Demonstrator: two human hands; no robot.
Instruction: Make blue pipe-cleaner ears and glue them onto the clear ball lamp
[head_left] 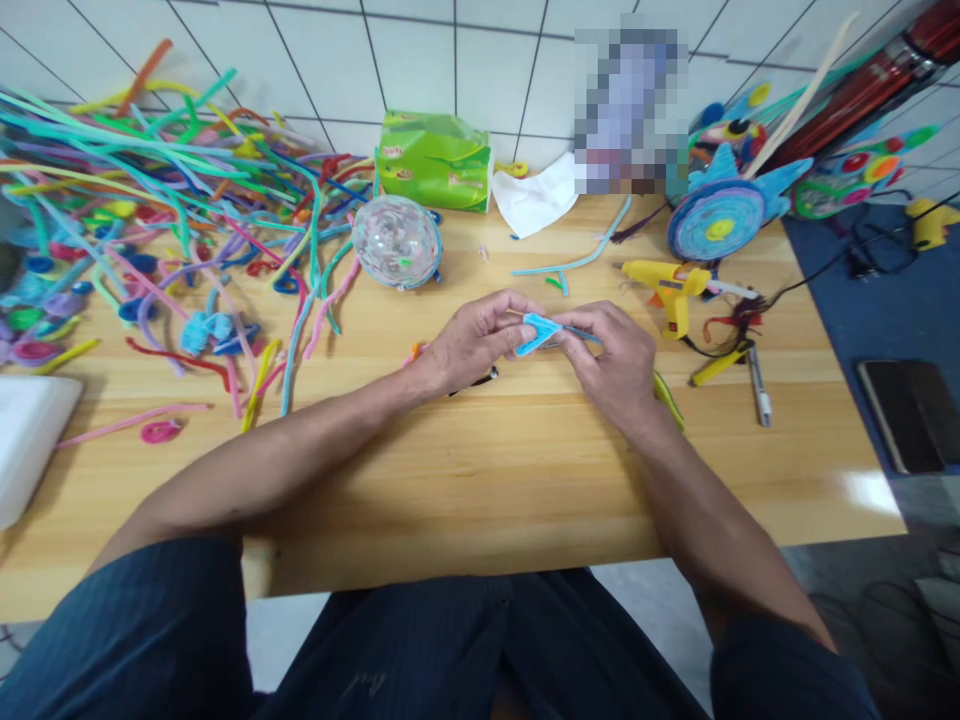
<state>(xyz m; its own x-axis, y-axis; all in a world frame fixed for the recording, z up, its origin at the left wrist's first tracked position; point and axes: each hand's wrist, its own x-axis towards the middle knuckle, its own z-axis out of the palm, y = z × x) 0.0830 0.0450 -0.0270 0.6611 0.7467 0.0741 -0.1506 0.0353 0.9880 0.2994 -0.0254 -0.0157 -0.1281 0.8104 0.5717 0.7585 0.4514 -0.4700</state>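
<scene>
A light-blue pipe cleaner [534,335], bent into a small pointed triangle, is held over the middle of the wooden table. My left hand [476,342] pinches its left side between thumb and fingers. From the right, my right hand [611,355] has thumb and fingertips closed on the same piece, and a thin bluish strip shows along those fingers. Whether that strip is part of the pipe cleaner I cannot tell. Beyond the hands lie a loose blue pipe cleaner [574,267] and a short green-and-blue scrap [559,284]. A small dark item [480,381] shows partly under my left hand.
Many coloured pipe cleaners [187,190] are heaped at the left. At the back stand a clear dome [397,243], a green tissue pack [435,165] and a round blue fish-like craft [718,222]. A yellow glue gun [670,290], pliers [721,366] and a pen [759,388] lie right.
</scene>
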